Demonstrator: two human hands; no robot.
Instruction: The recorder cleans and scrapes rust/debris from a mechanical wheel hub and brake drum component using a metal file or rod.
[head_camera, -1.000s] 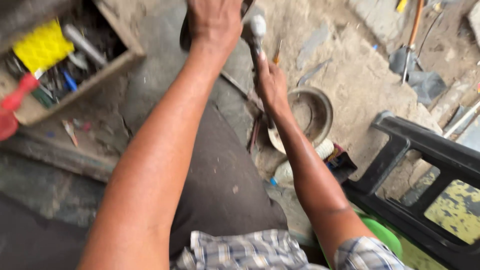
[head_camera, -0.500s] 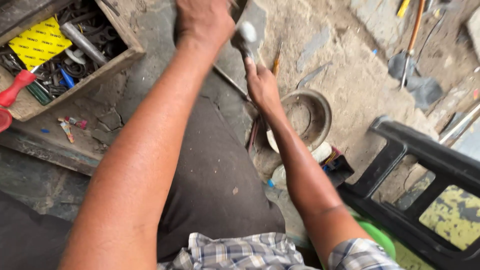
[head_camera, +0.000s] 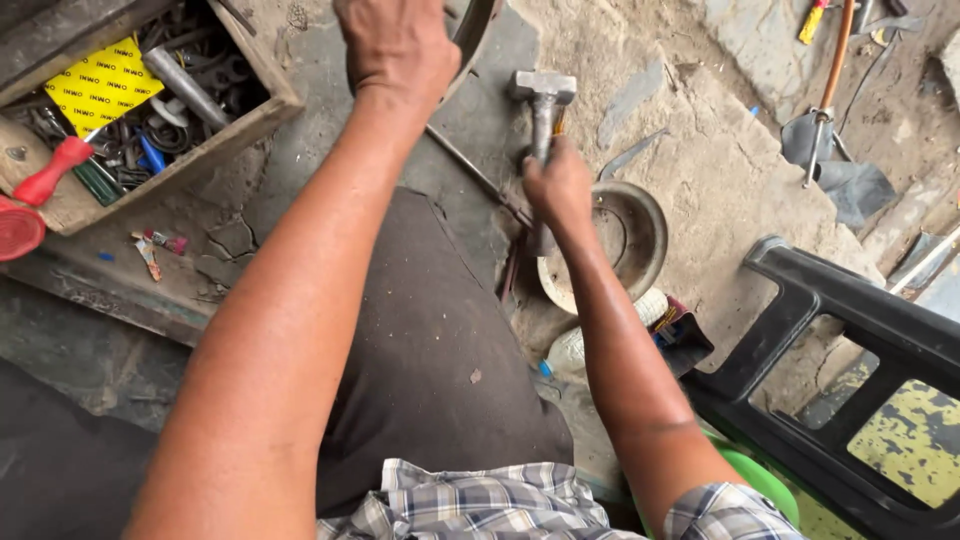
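Observation:
My right hand (head_camera: 558, 190) is closed around the handle of a metal hammer (head_camera: 543, 97), whose head points up and away from me above the dirty ground. At the top of the view my left hand (head_camera: 398, 45) grips a curved metal rim (head_camera: 470, 40), most of which runs out of the frame. My dark-trousered knee (head_camera: 420, 330) lies between the two arms. A thin metal rod (head_camera: 470, 170) lies on the ground below the rim.
A wooden toolbox (head_camera: 150, 110) with a yellow packet, screwdrivers and metal parts sits at the left. A round metal dish (head_camera: 625, 235) lies right of the hammer hand. A black plastic stool (head_camera: 860, 360) stands at the lower right. An orange-handled tool (head_camera: 830, 90) lies far right.
The hammer has come down and away from the rim, and the right hand has shifted right. The left hand stays on the rim. The camera has tilted slightly.

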